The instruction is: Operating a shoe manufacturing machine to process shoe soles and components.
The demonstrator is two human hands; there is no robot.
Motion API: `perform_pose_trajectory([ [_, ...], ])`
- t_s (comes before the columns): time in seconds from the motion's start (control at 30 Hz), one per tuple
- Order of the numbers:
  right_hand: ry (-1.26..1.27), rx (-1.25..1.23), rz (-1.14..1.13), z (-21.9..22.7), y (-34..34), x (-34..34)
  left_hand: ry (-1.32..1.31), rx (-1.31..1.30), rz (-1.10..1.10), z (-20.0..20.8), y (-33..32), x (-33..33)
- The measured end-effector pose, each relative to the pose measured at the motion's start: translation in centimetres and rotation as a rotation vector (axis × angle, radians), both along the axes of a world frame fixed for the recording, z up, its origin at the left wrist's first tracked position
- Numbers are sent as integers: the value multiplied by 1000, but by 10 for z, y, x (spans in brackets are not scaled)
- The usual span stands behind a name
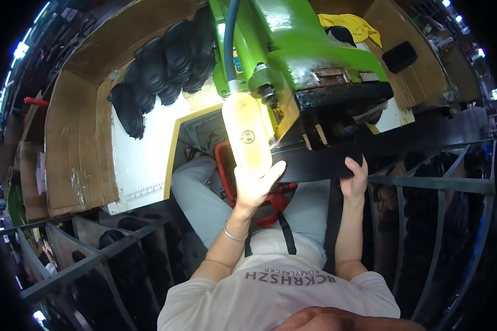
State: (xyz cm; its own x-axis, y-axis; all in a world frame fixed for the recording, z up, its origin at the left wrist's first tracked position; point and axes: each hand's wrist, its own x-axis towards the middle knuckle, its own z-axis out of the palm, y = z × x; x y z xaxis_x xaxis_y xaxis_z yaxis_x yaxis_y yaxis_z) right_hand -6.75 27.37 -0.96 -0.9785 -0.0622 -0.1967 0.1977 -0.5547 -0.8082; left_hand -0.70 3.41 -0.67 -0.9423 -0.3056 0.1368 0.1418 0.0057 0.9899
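A long, smooth black piece (309, 164) lies across in front of me under the head of a green machine (326, 66); I cannot make out its kind. My right hand (354, 177) is closed at the right end of this piece, thumb on the near side. My left hand (255, 187) is at its left end, thumb stretched out against the edge. The other left fingers are hidden behind a glaring lamp (247, 132). Below the machine head, a dark part with two tan-coloured strips (315, 137) sits just above the black piece.
Several black moulded shoe-like pieces (163, 63) lie in an open cardboard box (80, 138) on the left. A white board (141, 171) extends from that box. Yellow cloth (352, 27) lies at the back right. Metal racks (442, 185) flank me, and a red object (268, 212) is between my legs.
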Motion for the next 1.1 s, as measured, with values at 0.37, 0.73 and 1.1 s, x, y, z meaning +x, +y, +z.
perform_pose_trajectory([
  [0.37,-2,22,95,7,-72,15,-79,371,74,0,-65,52],
  [0.73,90,51,206,1,-87,3,-182,301,37,-39,-66,85],
  [1.1,190,0,-211,8,-41,-15,38,200,-83,20,-20,3],
])
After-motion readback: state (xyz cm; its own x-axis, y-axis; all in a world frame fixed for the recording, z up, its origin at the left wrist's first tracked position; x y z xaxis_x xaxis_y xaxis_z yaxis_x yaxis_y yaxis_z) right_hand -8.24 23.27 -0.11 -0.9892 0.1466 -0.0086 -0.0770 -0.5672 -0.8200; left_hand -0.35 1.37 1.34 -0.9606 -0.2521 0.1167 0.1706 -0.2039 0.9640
